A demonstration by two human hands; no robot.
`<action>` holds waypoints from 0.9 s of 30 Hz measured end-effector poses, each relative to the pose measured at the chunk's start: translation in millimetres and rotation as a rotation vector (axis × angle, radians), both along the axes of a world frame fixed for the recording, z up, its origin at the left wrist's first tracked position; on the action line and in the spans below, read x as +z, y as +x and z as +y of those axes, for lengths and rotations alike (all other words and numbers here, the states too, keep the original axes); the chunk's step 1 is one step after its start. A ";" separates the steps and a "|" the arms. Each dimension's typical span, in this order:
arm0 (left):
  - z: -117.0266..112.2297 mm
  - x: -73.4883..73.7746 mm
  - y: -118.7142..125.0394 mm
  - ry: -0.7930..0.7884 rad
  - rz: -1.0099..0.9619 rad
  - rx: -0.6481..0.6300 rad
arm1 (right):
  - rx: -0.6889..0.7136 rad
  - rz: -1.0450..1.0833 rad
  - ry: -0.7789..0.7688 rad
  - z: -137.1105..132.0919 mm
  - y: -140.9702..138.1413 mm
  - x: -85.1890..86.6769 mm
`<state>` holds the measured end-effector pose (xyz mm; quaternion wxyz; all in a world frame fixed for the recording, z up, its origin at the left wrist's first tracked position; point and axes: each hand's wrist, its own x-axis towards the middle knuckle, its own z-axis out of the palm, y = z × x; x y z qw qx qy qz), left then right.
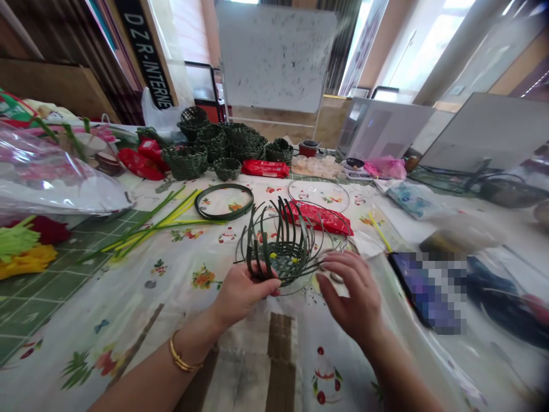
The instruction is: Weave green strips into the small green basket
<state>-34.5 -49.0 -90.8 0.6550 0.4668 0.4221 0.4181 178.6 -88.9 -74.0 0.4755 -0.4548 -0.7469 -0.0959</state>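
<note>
A half-woven dark green basket (281, 246) with upright loose strips stands on the flowered tablecloth (171, 297) in front of me. My left hand (242, 289) grips its near left edge, fingers curled around the woven base. My right hand (351, 292) is just right of the basket, fingers bent and pinching a thin strip at the basket's right side. A gold bangle sits on my left wrist.
Several finished green baskets (214, 146) stand at the back. A green ring (223, 201), green and yellow strips (154, 223), red packets (321, 217), a clear plastic lid (318, 194), a blurred phone (424, 289) and plastic bags (51, 177) lie around.
</note>
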 end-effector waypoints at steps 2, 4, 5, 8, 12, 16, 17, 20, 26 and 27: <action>-2.6 1.8 1.6 -0.003 -0.027 0.001 | 0.067 -0.053 -0.097 1.8 -6.8 -6.2; -4.4 4.2 2.6 -0.016 -0.064 0.005 | 0.081 -0.075 -0.169 3.4 -9.4 -11.3; -5.1 5.6 2.8 -0.028 -0.080 0.009 | 0.086 -0.076 -0.197 3.5 -9.9 -13.1; -6.0 11.3 2.3 -0.063 -0.114 0.049 | 0.122 -0.018 -0.242 0.4 -12.1 -16.0; -5.4 17.6 0.6 -0.082 -0.156 0.116 | 0.155 0.035 -0.228 -8.1 -20.7 -17.7; -3.8 17.5 -1.1 -0.119 -0.152 0.093 | 0.115 -0.054 -0.210 -12.7 -27.9 -14.9; -3.2 16.9 -1.7 -0.125 -0.143 0.053 | 0.102 -0.041 -0.217 -12.8 -28.6 -13.0; -1.2 15.7 -4.4 -0.115 -0.116 -0.065 | 0.114 0.050 -0.269 -12.4 -27.7 -5.6; -1.0 15.8 -9.8 -0.023 -0.120 -0.103 | 0.197 0.050 -0.323 -16.6 -22.2 2.5; -1.8 15.9 -10.2 -0.009 -0.121 -0.094 | 0.207 0.033 -0.310 -17.5 -22.3 2.4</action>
